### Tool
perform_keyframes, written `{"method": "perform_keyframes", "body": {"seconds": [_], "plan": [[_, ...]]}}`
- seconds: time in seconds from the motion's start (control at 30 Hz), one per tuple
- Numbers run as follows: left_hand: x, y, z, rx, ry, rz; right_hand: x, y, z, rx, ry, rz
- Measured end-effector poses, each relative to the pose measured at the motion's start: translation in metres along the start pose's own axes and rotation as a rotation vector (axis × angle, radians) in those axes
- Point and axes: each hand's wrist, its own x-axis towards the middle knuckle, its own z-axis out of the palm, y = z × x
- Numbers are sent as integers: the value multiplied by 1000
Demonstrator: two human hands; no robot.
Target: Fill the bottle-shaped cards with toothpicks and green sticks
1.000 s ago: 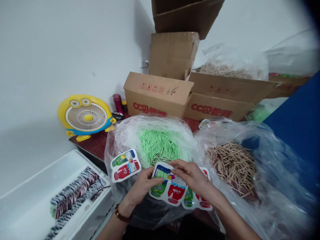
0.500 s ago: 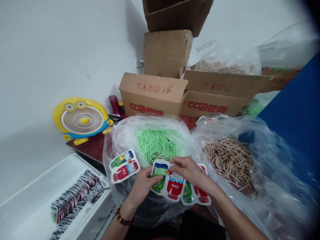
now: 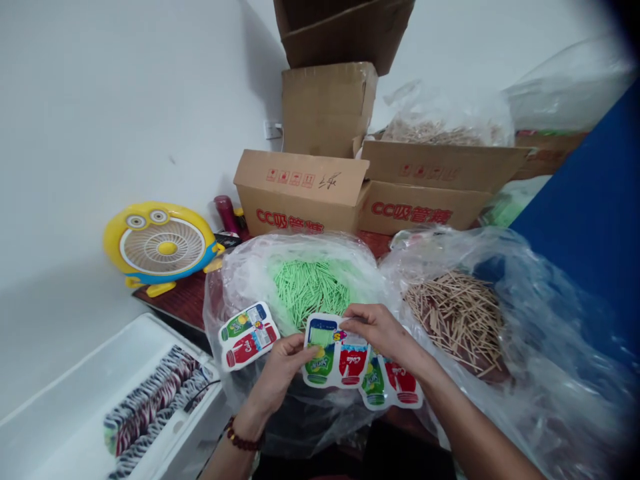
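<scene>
My left hand (image 3: 281, 370) grips the left edge of a bottle-printed packet (image 3: 334, 360), thumb on its green bottle. My right hand (image 3: 381, 331) pinches the top of the same packet near its opening, where green sticks show inside. A second printed packet (image 3: 393, 383) lies under my right wrist. Another one (image 3: 249, 333) rests to the left on the plastic. Behind the hands sits a clear bag of green sticks (image 3: 306, 285). A clear bag of brown sticks (image 3: 457, 313) lies to the right.
A yellow cartoon desk fan (image 3: 161, 245) stands at the left on the dark red table. Printed cardboard boxes (image 3: 305, 191) are stacked at the back. A white bin (image 3: 90, 390) with rows of filled packets sits at lower left. A blue panel (image 3: 590, 227) rises on the right.
Both hands lifted the packet slightly and turned it more upright. The view drifted right, so the fan and boxes sit further left.
</scene>
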Motion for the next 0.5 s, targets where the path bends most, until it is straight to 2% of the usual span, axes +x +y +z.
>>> {"method": "perform_keyframes", "body": {"seconds": [0.2,0.5], "plan": [[-1,0,2,191,76,133,-4,-6,-8,-38,30,-33],[-1,3,8,-31,-28,-18,-4,-6,-2,-29,35,-30]]}}
